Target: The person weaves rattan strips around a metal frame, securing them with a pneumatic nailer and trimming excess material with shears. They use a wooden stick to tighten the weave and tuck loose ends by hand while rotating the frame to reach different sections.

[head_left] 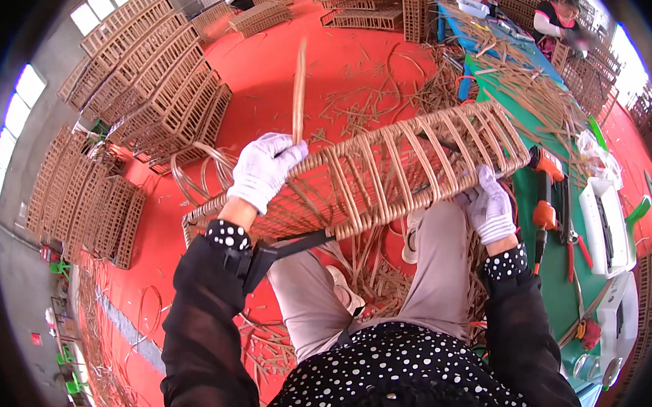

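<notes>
No packages, labels, signs, screens (none legible).

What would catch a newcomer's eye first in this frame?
The long woven rattan basket frame lying across the person's lap at centre, with the white-gloved left hand pinching an upright cane strip and the white-gloved right hand steadying its underside. Next, the bright red floor strewn with cane offcuts, and stacks of finished wicker frames at upper left.

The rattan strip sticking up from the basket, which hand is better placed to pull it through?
Left, probably. The left hand already grips the rattan strip, while the right hand steadies the wicker basket.
</notes>
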Available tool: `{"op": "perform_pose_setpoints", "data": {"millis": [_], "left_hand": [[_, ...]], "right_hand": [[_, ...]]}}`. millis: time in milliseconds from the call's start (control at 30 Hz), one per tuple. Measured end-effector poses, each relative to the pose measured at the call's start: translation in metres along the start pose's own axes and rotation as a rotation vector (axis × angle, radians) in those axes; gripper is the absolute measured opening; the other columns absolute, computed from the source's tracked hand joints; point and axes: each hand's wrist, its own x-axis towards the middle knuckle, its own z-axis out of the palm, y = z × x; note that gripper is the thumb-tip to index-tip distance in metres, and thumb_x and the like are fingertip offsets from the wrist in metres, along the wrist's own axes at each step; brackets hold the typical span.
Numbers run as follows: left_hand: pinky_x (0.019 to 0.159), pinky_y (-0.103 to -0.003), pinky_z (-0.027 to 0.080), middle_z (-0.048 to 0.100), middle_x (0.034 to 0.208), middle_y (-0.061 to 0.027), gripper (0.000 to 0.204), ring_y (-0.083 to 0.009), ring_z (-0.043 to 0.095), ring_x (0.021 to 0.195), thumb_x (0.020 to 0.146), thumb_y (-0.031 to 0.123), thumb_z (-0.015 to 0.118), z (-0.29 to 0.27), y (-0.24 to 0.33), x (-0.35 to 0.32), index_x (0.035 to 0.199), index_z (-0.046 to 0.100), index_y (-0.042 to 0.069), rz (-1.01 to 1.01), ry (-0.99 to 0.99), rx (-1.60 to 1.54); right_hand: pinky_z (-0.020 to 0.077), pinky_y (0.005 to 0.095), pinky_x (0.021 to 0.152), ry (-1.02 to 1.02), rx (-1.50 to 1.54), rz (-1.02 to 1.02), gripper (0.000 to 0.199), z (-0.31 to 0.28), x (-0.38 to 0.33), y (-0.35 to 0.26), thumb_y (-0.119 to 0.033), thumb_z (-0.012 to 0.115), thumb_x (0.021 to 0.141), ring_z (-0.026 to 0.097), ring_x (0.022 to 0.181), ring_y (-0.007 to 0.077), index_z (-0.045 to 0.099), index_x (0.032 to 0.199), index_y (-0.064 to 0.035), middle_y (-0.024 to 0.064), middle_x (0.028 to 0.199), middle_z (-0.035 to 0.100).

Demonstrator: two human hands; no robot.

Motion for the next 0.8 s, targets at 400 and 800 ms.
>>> {"op": "perform_pose_setpoints", "data": {"millis": [400, 800], "left_hand": [[0.084, -0.034, 0.050, 0.065, 0.102, -0.0149, 0.023, -0.0283, 0.062, 0.096, 0.074, 0.004, 0.069, 0.031, -0.003, -0.048, 0.097, 0.068, 0.003, 0.109, 0.066, 0.065], [0.081, -0.040, 0.050, 0.064, 0.098, -0.0074, 0.019, -0.0293, 0.061, 0.090, 0.080, 0.020, 0.063, 0.000, -0.031, -0.005, 0.098, 0.066, 0.013, 0.109, 0.087, 0.327]], "right_hand": [[0.0503, 0.0285, 0.048, -0.481, -0.611, 0.617, 0.080, 0.081, -0.062, 0.029, -0.067, 0.043, 0.085, 0.060, 0.049, 0.0178, 0.056, 0.107, 0.0088, 0.0207, 0.092, 0.067], [0.0448, 0.0228, 0.040, -0.686, -0.566, 0.636, 0.027, 0.163, -0.072, 0.086, -0.026, 0.057, 0.091, 0.055, 0.043, 0.0105, 0.062, 0.094, 0.0004, 0.0067, 0.069, 0.065]]}}
